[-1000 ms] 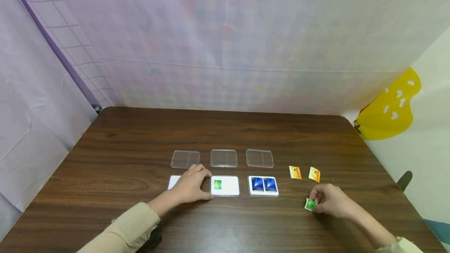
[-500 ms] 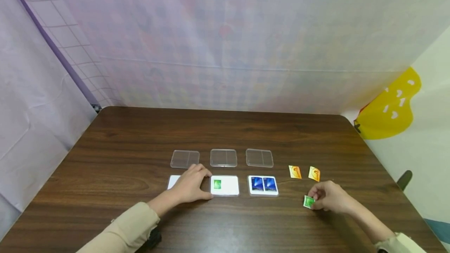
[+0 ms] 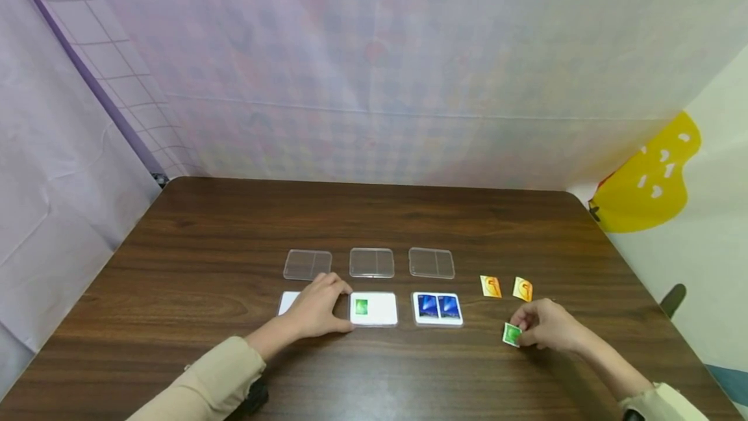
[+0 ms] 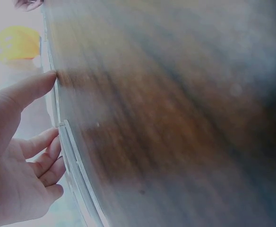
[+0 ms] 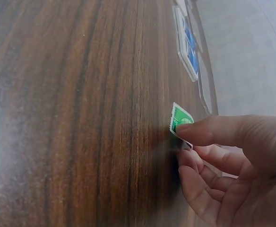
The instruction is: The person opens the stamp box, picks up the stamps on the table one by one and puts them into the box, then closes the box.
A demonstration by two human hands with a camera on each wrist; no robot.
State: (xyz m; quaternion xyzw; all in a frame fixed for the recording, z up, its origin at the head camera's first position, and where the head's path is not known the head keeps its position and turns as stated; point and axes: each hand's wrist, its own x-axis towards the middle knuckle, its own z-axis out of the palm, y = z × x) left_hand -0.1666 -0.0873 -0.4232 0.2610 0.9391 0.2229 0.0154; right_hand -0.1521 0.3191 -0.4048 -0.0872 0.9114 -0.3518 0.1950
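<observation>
My right hand (image 3: 552,327) pinches a green postage stamp (image 5: 179,117) with perforated edges between thumb and fingers, close over the table. My left hand (image 3: 318,307) holds the left side of the middle plastic case (image 3: 382,309), thumb at its near corner and forefinger at its far corner. That case has a white insert with one green stamp (image 3: 361,306) on its left half. To its right, another case (image 3: 437,319) bears two blue stamps (image 3: 448,307) side by side. The left case (image 3: 287,301), white inside, is mostly hidden under my left hand.
Three clear plastic lids (image 3: 372,263) lie in a row behind the cases. Two orange stamps (image 3: 490,286) lie flat at the right, beyond my right hand. The brown wooden table (image 3: 234,226) ends at a hanging patterned cloth (image 3: 374,83).
My right hand has shifted slightly left and away from me with the green stamp, which now shows more of its face. My left hand has stayed at the middle case.
</observation>
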